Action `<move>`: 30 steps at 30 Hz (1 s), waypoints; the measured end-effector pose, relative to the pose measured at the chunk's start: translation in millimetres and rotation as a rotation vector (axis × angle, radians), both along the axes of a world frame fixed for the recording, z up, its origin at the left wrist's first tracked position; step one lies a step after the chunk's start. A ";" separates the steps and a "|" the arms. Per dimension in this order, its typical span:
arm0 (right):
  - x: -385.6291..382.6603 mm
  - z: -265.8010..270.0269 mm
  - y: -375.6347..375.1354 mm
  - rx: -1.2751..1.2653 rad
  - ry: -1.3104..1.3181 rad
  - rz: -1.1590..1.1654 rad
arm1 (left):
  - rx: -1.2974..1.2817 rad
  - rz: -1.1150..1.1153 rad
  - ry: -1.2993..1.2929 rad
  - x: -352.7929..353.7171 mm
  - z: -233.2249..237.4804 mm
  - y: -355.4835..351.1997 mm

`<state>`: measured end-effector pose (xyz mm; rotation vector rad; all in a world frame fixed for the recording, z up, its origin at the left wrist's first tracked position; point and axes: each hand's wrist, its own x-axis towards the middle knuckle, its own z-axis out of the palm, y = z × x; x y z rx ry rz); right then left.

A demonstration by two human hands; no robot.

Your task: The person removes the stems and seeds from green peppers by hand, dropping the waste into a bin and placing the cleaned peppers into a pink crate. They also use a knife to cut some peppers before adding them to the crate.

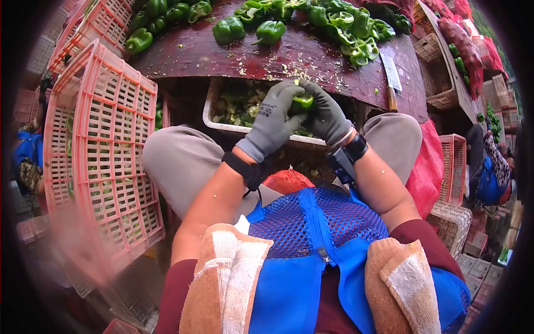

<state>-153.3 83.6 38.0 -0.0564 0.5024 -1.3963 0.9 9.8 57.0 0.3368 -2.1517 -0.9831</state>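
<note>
The left hand [273, 114] and the right hand [328, 115], both in gray gloves, hold one green pepper [303, 102] between them, fingers curled around it from either side. The pepper is above a white tray [208, 109], which sits under the near edge of the dark red tabletop [194, 62] and holds pale and green scraps. Pale seeds [283, 70] are scattered along that edge of the tabletop, and farther back lie two peppers [228, 30], side by side. To their right is a pile of cut peppers [356, 33], some showing their open insides. Near that pile, a knife [391, 75] lies flat, its wooden handle toward the person. A pink crate [114, 139] stands tilted beside the left knee, and a red mesh bag [427, 167] is beside the right knee.
</note>
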 end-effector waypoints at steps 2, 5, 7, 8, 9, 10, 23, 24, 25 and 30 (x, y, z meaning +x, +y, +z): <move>-0.5 -1.6 5.5 -0.002 0.047 -0.052 | -0.020 0.008 0.010 2.5 0.1 -3.0; -0.1 9.3 7.4 0.077 0.148 -0.080 | 0.001 -0.036 -0.010 5.2 6.7 -5.4; -3.4 11.0 11.5 0.123 0.247 -0.113 | -0.181 -0.025 -0.043 4.0 0.3 -8.3; -2.7 12.9 12.1 0.072 0.453 -0.121 | -0.236 -0.022 -0.048 4.0 -1.8 -10.1; -1.9 16.0 13.2 0.107 0.394 -0.107 | -0.291 -0.020 -0.055 4.1 -2.9 -10.7; -1.1 20.6 14.8 0.141 0.335 -0.093 | -0.257 -0.015 -0.058 4.3 -3.0 -9.6; 14.9 18.4 22.6 0.032 0.033 -0.211 | -0.079 0.037 0.044 -8.0 -10.8 -7.4; 16.7 14.8 22.8 0.035 0.054 -0.247 | -0.005 0.040 0.069 -9.8 -14.0 -5.3; 18.7 13.1 22.0 0.039 0.074 -0.281 | 0.068 0.044 0.094 -11.5 -17.1 -3.5; 27.3 14.2 17.3 0.010 0.295 -0.378 | 0.487 0.104 0.199 -24.8 -32.1 9.9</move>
